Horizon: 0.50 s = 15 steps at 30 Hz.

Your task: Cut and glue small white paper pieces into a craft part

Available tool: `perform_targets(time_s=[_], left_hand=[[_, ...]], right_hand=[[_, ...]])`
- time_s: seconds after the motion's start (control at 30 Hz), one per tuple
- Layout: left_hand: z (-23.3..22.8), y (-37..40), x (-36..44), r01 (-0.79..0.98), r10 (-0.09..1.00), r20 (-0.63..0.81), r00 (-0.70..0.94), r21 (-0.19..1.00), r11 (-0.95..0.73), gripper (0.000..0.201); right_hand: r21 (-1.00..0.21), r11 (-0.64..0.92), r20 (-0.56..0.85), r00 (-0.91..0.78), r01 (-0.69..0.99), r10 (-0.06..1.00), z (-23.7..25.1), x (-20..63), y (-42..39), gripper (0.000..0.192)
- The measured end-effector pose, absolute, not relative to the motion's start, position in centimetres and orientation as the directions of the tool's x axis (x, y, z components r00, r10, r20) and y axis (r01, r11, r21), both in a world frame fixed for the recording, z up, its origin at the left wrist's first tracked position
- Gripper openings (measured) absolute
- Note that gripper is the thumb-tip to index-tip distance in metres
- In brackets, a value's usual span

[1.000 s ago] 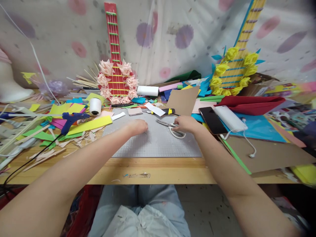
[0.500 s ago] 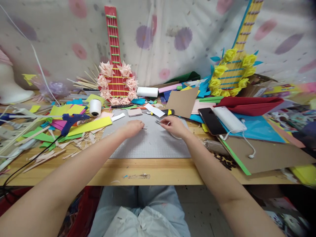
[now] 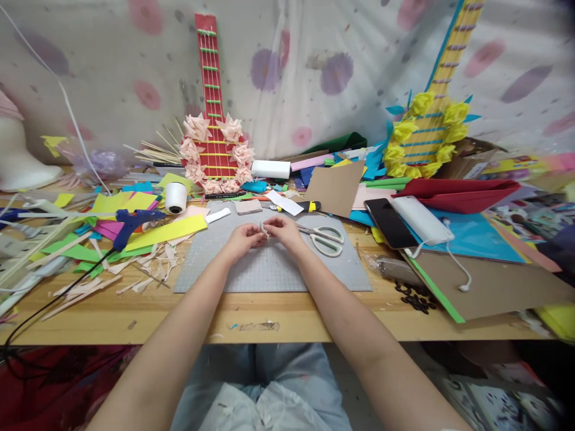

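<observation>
Both hands meet over the middle of the grey cutting mat (image 3: 269, 272): the left hand (image 3: 243, 239) and the right hand (image 3: 282, 230) each pinch, with curled fingertips, one small pale piece (image 3: 263, 229) that is held between them, just above the mat; it is too small to say what it is made of. The scissors (image 3: 324, 237) lie flat on the mat just beside the right hand, with the blades pointing toward it, and nobody touches them. I think the main risk is that the small piece slips or tears, because the grip is only by the fingertips and the two hands could pull against each other. If it falls, it may be hard to find among the paper scraps (image 3: 148, 266) at the left edge of the mat. The right wrist could also brush the scissor blades when it turns. The blue glue gun (image 3: 135, 218) rests on coloured sheets, well apart to the left; its cord runs off the table edge (image 3: 314, 314).
</observation>
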<state>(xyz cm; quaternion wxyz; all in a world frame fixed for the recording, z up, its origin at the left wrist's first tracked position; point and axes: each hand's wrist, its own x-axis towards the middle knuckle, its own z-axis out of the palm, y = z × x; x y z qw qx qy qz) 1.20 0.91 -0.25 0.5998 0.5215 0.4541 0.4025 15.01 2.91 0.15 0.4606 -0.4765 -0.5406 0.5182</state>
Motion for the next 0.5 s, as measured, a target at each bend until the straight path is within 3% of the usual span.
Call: perform_targets(time_s=[0.17,0.3,0.5], left_hand=[[0.1,-0.1,0.5,-0.121,0.989,-0.101,0.109,0.986,0.114,0.033],[0.0,-0.6,0.2,-0.087,0.987,-0.094,0.133,0.991,0.106,0.033],[-0.3,-0.8,0.8,-0.032,0.987,-0.062,0.148,0.997,0.068,0.035]], right_hand=[[-0.994,0.016,0.018,-0.014,-0.104,1.000,0.3,16.8,2.7,0.026],[-0.983,-0.005,0.017,-0.121,-0.186,0.993,0.3,17.7,2.3,0.028],[-0.991,0.094,0.111,-0.182,-0.098,0.977,-0.2,15.6,1.5,0.020]])
